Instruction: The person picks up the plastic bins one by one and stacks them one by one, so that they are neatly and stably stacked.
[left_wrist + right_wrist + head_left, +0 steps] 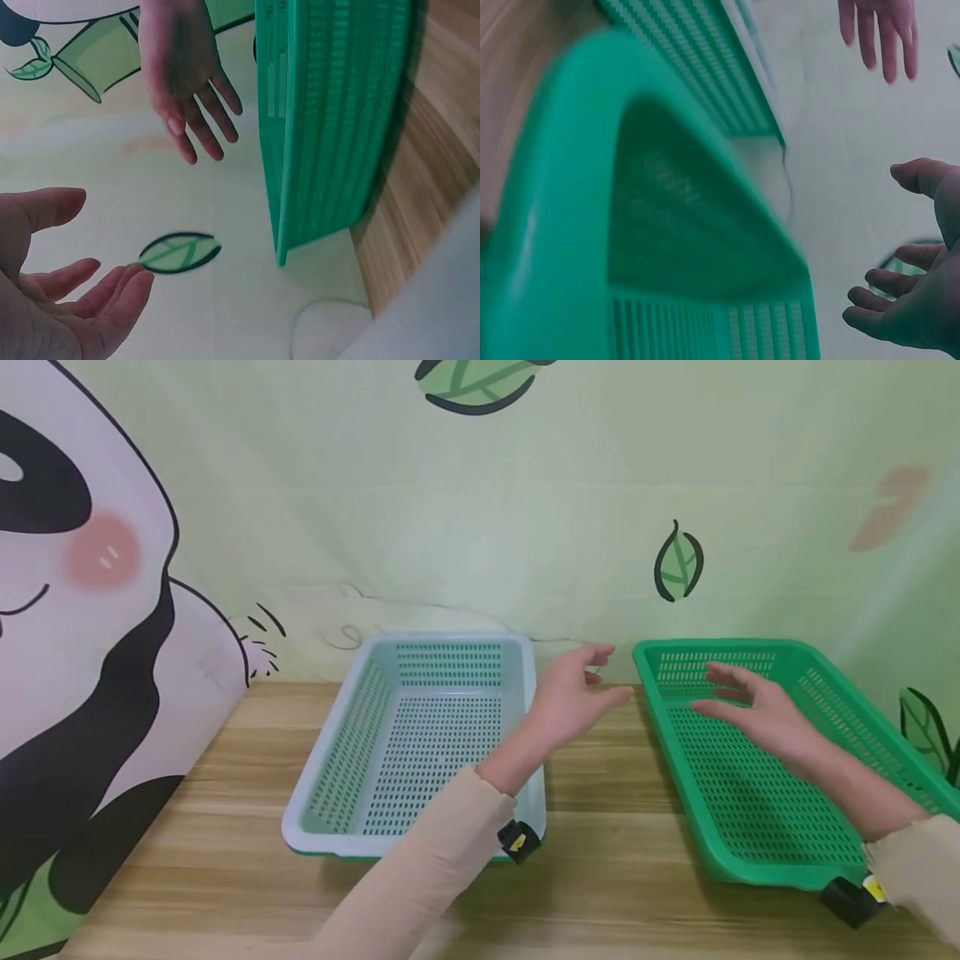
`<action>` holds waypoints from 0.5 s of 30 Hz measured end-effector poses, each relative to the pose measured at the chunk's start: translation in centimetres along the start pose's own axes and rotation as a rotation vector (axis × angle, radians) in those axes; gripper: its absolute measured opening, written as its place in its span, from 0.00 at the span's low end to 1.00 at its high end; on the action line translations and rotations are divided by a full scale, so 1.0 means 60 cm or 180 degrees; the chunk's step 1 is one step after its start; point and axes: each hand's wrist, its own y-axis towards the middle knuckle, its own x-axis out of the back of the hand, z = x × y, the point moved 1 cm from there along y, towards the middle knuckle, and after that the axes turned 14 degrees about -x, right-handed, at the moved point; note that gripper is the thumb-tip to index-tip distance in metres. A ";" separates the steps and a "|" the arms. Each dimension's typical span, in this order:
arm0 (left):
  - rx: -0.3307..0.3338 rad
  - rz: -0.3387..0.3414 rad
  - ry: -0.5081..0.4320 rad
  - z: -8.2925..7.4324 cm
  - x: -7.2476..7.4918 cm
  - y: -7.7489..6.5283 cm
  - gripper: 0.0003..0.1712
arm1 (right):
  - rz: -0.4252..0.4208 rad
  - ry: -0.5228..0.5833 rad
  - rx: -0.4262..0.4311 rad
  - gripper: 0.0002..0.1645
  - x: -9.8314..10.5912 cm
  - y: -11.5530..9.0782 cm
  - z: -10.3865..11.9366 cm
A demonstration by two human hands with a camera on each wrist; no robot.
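In the head view, the left hand (564, 697) and right hand (768, 714) are hovering empty, fingers parted; the pale basket (438, 752) is sitting left of the left fingers and the green basket (772, 810) beneath the right ones, a spacing that should be keeping both within reach. In the left wrist view, the left thumb is standing apart from its fingers. In the right wrist view, blur is leaving the green basket's clearance uncertain.

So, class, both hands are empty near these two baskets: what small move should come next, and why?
Probably move the left hand toward the left rim of the green basket: that hand is open, holds nothing and appears close to that rim, while the right hand, also empty, appears over the same basket.
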 end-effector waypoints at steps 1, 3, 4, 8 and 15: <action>0.0027 0.0005 -0.0072 -0.002 -0.008 0.001 0.30 | -0.0011 0.0002 -0.0015 0.48 0.008 0.002 -0.007; 0.0085 -0.0017 -0.0192 -0.005 -0.023 0.002 0.31 | -0.0039 0.0008 -0.0047 0.47 0.022 0.005 -0.021; 0.0121 -0.0029 -0.0266 -0.007 -0.032 0.002 0.32 | -0.0053 0.0015 -0.0057 0.47 0.029 0.006 -0.028; 0.0196 -0.0015 -0.0341 -0.012 -0.065 -0.001 0.34 | -0.0125 0.0022 -0.0101 0.45 0.054 0.010 -0.061; 0.0292 -0.0031 -0.0282 -0.017 -0.115 -0.016 0.31 | -0.0564 -0.0072 -0.0198 0.43 0.105 0.069 -0.192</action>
